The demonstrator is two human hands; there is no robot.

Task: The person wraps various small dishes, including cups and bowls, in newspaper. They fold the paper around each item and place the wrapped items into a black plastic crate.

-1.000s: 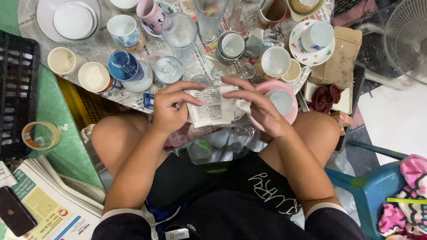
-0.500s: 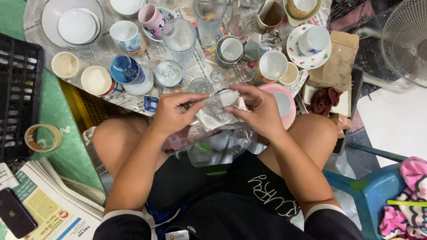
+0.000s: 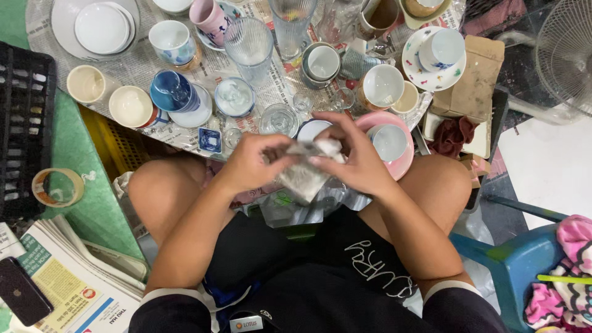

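Both hands meet over my lap on a small bundle of crumpled newspaper point(image 3: 306, 174) folded around some item that stays hidden. My left hand point(image 3: 250, 163) grips the bundle's left side. My right hand point(image 3: 354, 159) covers its top and right side, fingers curled over the paper. Right behind the right hand sits a pink bowl point(image 3: 404, 161) holding a white cup point(image 3: 390, 140). A clear plastic bag point(image 3: 296, 208) lies on my lap under the bundle.
Newspaper-covered surface ahead holds several cups, glasses point(image 3: 248, 44) and plates point(image 3: 98, 26). A black crate point(image 3: 24, 123) and tape roll point(image 3: 57, 187) are at left, stacked newspapers point(image 3: 68, 277) and a phone point(image 3: 23, 298) at lower left, a blue stool point(image 3: 515, 265) and fan point(image 3: 564, 49) at right.
The flat sheet of newspaper held between both hands has been folded and crumpled into a tight bundle. Both hands have closed in toward each other.
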